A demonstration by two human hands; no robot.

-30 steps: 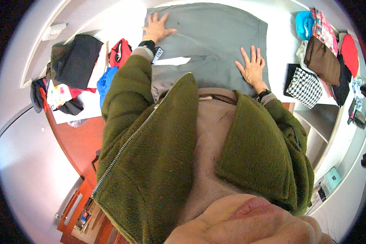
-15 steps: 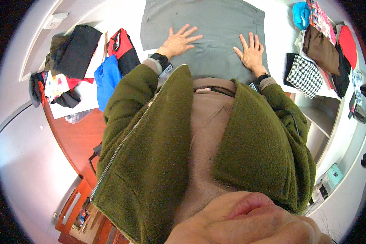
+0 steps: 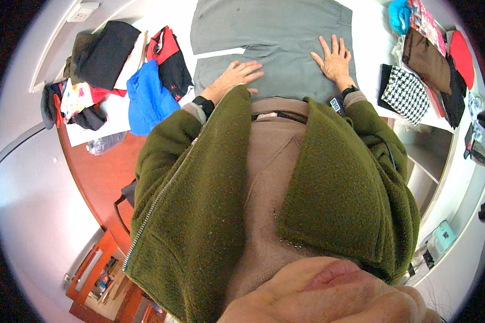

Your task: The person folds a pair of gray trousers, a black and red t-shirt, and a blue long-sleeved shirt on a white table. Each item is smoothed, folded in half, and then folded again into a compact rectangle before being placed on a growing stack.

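Spread flat in front of me is a pair of grey shorts [image 3: 296,32], its two legs pointing left and a white gap showing between them. My left hand [image 3: 234,78] lies on the near leg, palm down, fingers stretched out and slightly bent. On the right part of the shorts, near the waist end, my right hand [image 3: 335,62] rests flat with its fingers spread. Neither hand grips anything. The shorts' far edge runs out of view at the top.
The shorts lie on a white table [image 3: 369,64]. To the left are a folded black garment [image 3: 108,56], a blue garment [image 3: 148,97] and a red-and-black one [image 3: 170,59]. A houndstooth cloth [image 3: 407,97] and a brown garment [image 3: 425,59] are piled at right. Below is reddish floor [image 3: 105,177].
My left hand has drawn back toward me and now lies on the near leg, its fingers less spread. More of the gap between the legs shows. My right hand stays nearly in place.
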